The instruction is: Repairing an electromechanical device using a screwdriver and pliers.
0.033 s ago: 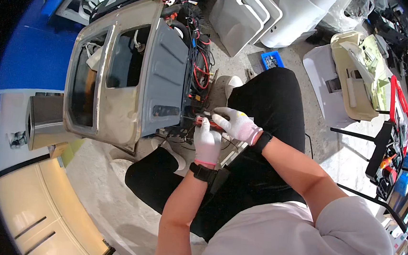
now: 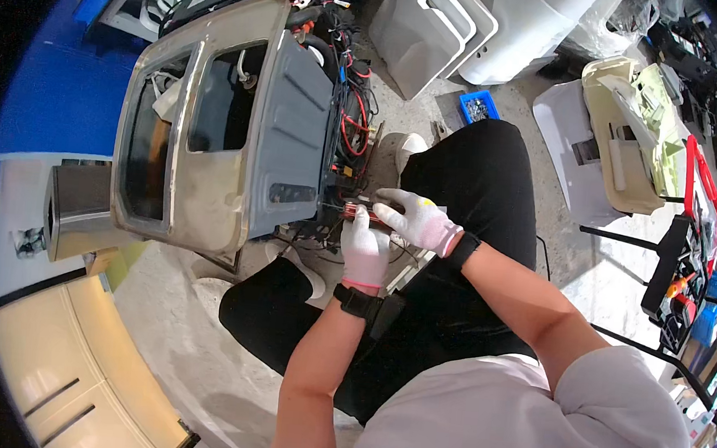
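Note:
Both my hands wear white gloves and meet at the lower right corner of a large metal appliance body (image 2: 294, 126) with a grey side panel and two window openings. My left hand (image 2: 365, 248) is closed, thumb up, on a small part with reddish bands (image 2: 349, 211). From the right, my right hand (image 2: 415, 218) reaches over the same part with bent fingers pressed on it. The part's exact kind does not show, since the gloves cover much of it. Loose red and black wires (image 2: 355, 123) run along the appliance's exposed side, just beyond my hands.
A blue tray of small metal pieces (image 2: 478, 107) lies on the concrete floor beyond my knee. White panels (image 2: 420, 35) lean at the back. Cream and white plastic shells (image 2: 618, 135) and a black-framed cart (image 2: 674, 274) stand to the right. A cream cabinet (image 2: 70, 361) is at the lower left.

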A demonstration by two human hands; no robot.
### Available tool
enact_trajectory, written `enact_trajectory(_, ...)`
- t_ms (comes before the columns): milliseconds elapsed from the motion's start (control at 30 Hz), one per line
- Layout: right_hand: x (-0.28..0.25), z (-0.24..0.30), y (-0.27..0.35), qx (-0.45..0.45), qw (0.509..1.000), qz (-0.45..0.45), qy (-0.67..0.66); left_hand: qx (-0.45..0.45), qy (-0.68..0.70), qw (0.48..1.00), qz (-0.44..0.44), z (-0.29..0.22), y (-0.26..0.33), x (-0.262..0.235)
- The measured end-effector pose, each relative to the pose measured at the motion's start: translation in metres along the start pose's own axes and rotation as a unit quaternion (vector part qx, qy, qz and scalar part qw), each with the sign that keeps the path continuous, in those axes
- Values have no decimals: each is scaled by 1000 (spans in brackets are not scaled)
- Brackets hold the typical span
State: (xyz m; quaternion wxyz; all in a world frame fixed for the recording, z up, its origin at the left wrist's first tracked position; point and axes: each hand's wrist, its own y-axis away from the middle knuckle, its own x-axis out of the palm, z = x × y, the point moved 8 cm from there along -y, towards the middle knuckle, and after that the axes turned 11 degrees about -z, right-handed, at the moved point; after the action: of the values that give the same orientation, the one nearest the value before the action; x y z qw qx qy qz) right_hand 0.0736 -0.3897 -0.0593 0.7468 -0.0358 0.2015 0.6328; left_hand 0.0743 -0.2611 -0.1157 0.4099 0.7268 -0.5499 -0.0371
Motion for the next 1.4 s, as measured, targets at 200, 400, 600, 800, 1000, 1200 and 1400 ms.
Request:
enact_trajectory(200, 2, 6, 11, -40, 993, 18, 113, -43, 3, 999, 3, 2, -4, 4)
enact_trajectory(400, 5, 12, 16, -123, 974, -50, 182, 270, -270, 924, 8, -28, 5, 7)
enact_trajectory(600, 10, 10, 7, -121, 974, -38, 187, 73, -166, 983, 29, -1, -18, -12)
enact_trajectory(800, 12, -2, 5, -64, 977, -18, 203, 35, -164, 985, 39, -14, 0, 0)
enact_trajectory(1000, 12, 0, 0, -84, 971, -15, 222, 149, -280, 947, 53, -29, 4, -1)
enact_trajectory(1200, 6, 5, -8, -56, 990, 42, 126, 62, -263, 962, 30, -22, 2, -5)
enact_trajectory(1400, 6, -1, -16, -36, 989, 71, 128, 34, -304, 951, 39, -28, 3, -5)
